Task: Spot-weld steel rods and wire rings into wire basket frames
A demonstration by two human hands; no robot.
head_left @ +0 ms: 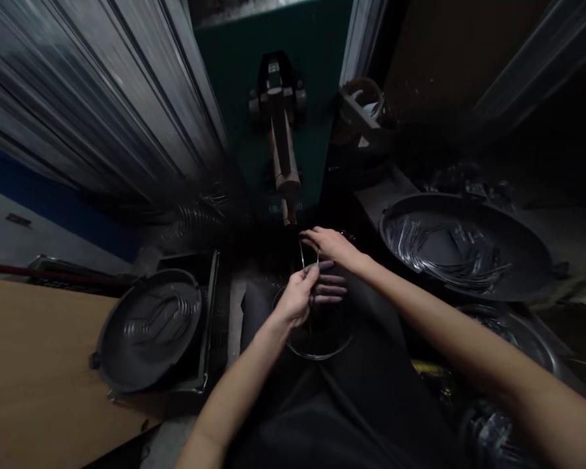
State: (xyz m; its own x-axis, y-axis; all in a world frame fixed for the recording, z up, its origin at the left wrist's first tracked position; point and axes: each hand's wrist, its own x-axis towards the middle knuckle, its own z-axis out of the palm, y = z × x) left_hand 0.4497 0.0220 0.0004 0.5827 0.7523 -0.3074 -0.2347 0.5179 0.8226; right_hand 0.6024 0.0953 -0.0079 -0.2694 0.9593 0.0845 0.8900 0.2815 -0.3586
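My left hand (300,296) pinches a thin bent metal wire (301,253) between thumb and forefinger, its other fingers stretched to the right. Just above it, my right hand (333,247) has its fingertips closed on the top end of the same wire. Below my hands a thin round wire hoop (317,357) shows against the dark cloth over my lap; whether it joins the held wire cannot be made out. Straight ahead, the rod-like arm of a green machine (286,156) points down toward my hands, its tip close above them.
On the right, a wide dark pan (522,260) holds many bent wires (415,247). A smaller dark pan (122,365) on the left holds several shaped wires (170,316), beside a cardboard sheet (39,371). Ribbed metal sheeting (102,85) rises at upper left.
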